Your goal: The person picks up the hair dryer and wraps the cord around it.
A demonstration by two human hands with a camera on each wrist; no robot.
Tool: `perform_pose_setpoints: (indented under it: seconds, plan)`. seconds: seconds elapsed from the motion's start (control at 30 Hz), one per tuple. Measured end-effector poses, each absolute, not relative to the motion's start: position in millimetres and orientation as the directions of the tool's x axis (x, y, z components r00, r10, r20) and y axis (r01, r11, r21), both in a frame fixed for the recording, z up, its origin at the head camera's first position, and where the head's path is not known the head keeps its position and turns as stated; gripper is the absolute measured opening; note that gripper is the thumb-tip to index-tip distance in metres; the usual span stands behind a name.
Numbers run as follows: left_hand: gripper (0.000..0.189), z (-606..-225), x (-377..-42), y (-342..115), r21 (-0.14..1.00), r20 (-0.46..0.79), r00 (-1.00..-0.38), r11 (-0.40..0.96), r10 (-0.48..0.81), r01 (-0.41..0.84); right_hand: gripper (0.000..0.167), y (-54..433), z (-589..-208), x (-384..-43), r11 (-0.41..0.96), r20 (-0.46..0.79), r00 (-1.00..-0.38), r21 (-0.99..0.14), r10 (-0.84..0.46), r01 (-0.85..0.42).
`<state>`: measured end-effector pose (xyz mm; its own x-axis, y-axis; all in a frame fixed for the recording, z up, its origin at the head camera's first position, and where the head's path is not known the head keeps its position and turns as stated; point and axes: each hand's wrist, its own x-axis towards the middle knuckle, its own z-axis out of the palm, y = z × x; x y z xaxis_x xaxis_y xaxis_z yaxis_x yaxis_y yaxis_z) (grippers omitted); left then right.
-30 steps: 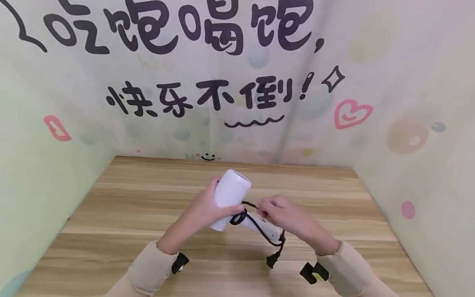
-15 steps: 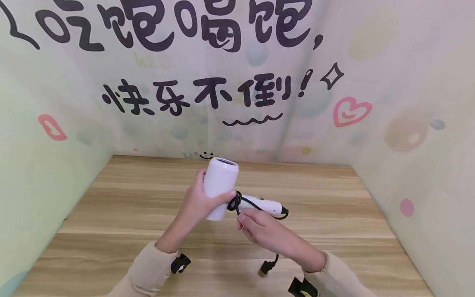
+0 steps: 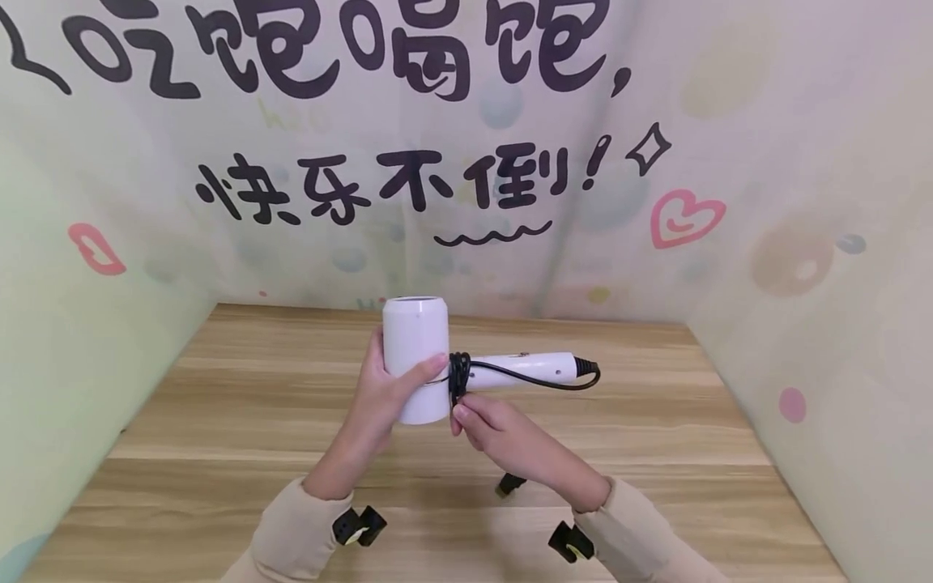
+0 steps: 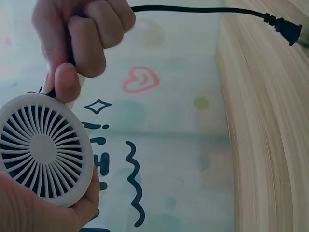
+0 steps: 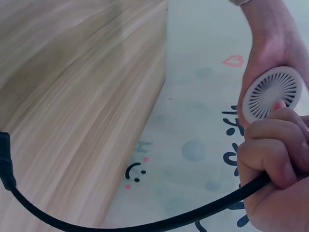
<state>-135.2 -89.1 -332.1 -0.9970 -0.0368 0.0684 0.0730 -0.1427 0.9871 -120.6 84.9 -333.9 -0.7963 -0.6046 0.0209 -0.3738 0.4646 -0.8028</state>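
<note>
A white hair dryer [image 3: 415,332] is held up over the table in the head view, barrel upright and handle [image 3: 521,369] pointing right. My left hand [image 3: 375,397] grips the barrel, thumb across its front. Black power cord [image 3: 461,374] is wound in several turns round the handle's base, and a further length loops to the handle's end. Just below the turns, my right hand [image 3: 510,437] pinches the cord between thumb and curled fingers. The cord's loose end hangs from this hand to a plug [image 4: 288,31]. In both wrist views the dryer's round slatted grille [image 4: 43,149] shows.
Beneath the hands lies a wood-grain table [image 3: 240,453]. Printed fabric walls [image 3: 321,243] with black characters and pink hearts enclose its back and sides. Black wrist mounts [image 3: 357,526] sit at both beige sleeves [image 3: 299,526].
The dryer has risen and shifted left, its barrel turning upright and its handle swinging level. My right hand has brought the cord down across the handle, and more turns now circle its base.
</note>
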Motion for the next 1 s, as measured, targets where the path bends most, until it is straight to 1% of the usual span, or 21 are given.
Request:
perform_pose_setpoints:
  seconds: [0.1, 0.2, 0.33, 0.43, 0.67, 0.7, 0.73, 0.77, 0.8, 0.83, 0.87, 0.9, 0.93, 0.97, 1.0]
  plan:
    - [0.065, -331.3, -133.3, -91.6, 0.986, 0.062, -0.998, -0.151, -0.029, 0.066, 0.024, 85.5, -337.1, -123.7, 0.519, 0.086, -0.797, -0.716, -0.598, -0.467]
    - [0.065, -330.0, -131.6, -93.0, 0.986, 0.069, -0.997, -0.152, -0.017, 0.07, 0.022, 87.9, -337.8, -125.4, 0.563, 0.167, -0.775, -0.597, -0.609, -0.571]
    - [0.065, -327.3, -129.3, -93.4, 0.985, 0.071, -0.997, -0.16, 0.001, 0.07, 0.02, 91.8, -337.9, -126.5, 0.57, 0.256, -0.72, -0.467, -0.645, -0.676]
    - [0.063, -326.3, -127.7, -93.9, 0.98, 0.054, -0.998, -0.194, 0.022, 0.049, 0.019, 93.2, -340.0, -127.5, 0.559, 0.312, -0.671, -0.381, -0.672, -0.736]
    - [0.056, -327.7, -123.4, -96.0, 0.965, 0.002, -0.996, -0.262, 0.091, -0.022, 0.011, 98.3, -348.5, -129.5, 0.535, 0.385, -0.59, -0.252, -0.709, -0.807]
    - [0.055, -328.0, -122.7, -96.9, 0.964, -0.001, -0.995, -0.266, 0.104, -0.028, 0.01, 99.0, -349.5, -129.5, 0.529, 0.406, -0.568, -0.216, -0.715, -0.82]
    - [0.055, -328.5, -122.3, -97.7, 0.964, -0.002, -0.993, -0.265, 0.118, -0.033, 0.013, 99.7, -349.9, -129.3, 0.53, 0.433, -0.533, -0.141, -0.727, -0.836]
    - [0.057, -328.6, -121.8, -98.5, 0.964, 0.0, -0.991, -0.265, 0.134, -0.036, 0.019, 100.6, -349.5, -128.7, 0.535, 0.462, -0.488, -0.034, -0.74, -0.844]
    - [0.059, -328.9, -121.3, -99.3, 0.964, 0.001, -0.988, -0.264, 0.151, -0.039, 0.025, 101.5, -348.8, -127.8, 0.541, 0.489, -0.431, 0.102, -0.758, -0.835]
    - [0.059, -329.3, -121.0, -100.1, 0.964, 0.003, -0.986, -0.261, 0.169, -0.041, 0.031, 103.7, -347.8, -126.7, 0.544, 0.503, -0.358, 0.291, -0.787, -0.787]
    - [0.06, -329.4, -120.7, -100.8, 0.965, 0.005, -0.982, -0.257, 0.187, -0.044, 0.036, 105.9, -346.5, -125.6, 0.54, 0.504, -0.28, 0.497, -0.817, -0.68]
    - [0.061, -329.6, -120.4, -101.7, 0.967, 0.007, -0.979, -0.25, 0.202, -0.045, 0.036, 108.6, -344.7, -124.4, 0.522, 0.494, -0.203, 0.687, -0.846, -0.506]
    - [0.062, -329.9, -120.3, -102.5, 0.969, 0.012, -0.976, -0.244, 0.218, -0.042, 0.038, 111.2, -342.8, -123.1, 0.485, 0.465, -0.141, 0.824, -0.874, -0.294]
    - [0.062, -330.2, -120.1, -103.4, 0.97, 0.015, -0.973, -0.238, 0.231, -0.041, 0.041, 113.9, -341.0, -121.9, 0.434, 0.426, -0.097, 0.895, -0.9, -0.1]
    - [0.061, -330.6, -120.3, -104.2, 0.972, 0.018, -0.97, -0.232, 0.244, -0.04, 0.04, 114.9, -338.6, -120.3, 0.4, 0.39, -0.159, 0.916, -0.907, -0.034]
